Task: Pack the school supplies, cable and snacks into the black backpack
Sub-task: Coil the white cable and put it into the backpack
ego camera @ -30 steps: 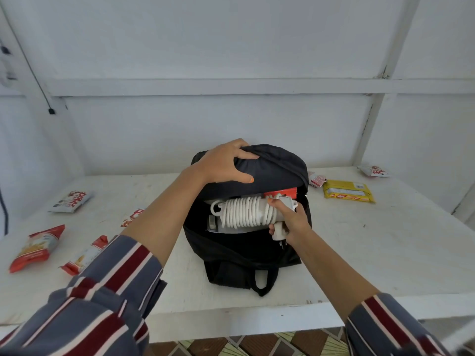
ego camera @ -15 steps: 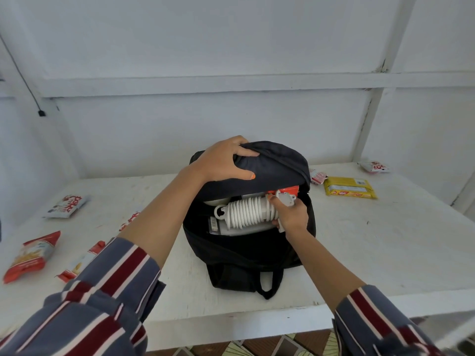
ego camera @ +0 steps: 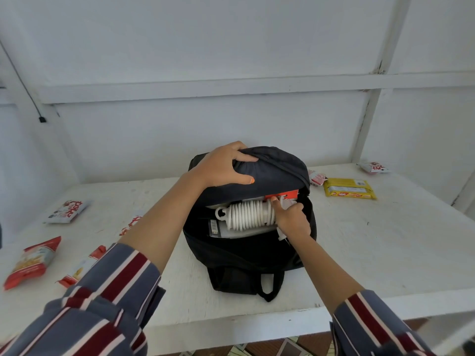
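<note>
The right hand (ego camera: pixel 291 220) curls round the coiled white cable (ego camera: pixel 246 214) in the open mouth of the soft black backpack (ego camera: pixel 246 255). The left hand (ego camera: pixel 222 165) grips the backpack's top flap. The backpack sits near the front edge of the white table (ego camera: pixel 385 247). A red snack bag (ego camera: pixel 30 260) lies far to its left, and a flat yellow packet (ego camera: pixel 348 188) to its right.

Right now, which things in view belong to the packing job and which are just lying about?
Job: black backpack, gripped by left hand; white cable, gripped by right hand; yellow packet, red packet, white-and-red packet.
Just there: table; black wall wire.
</note>
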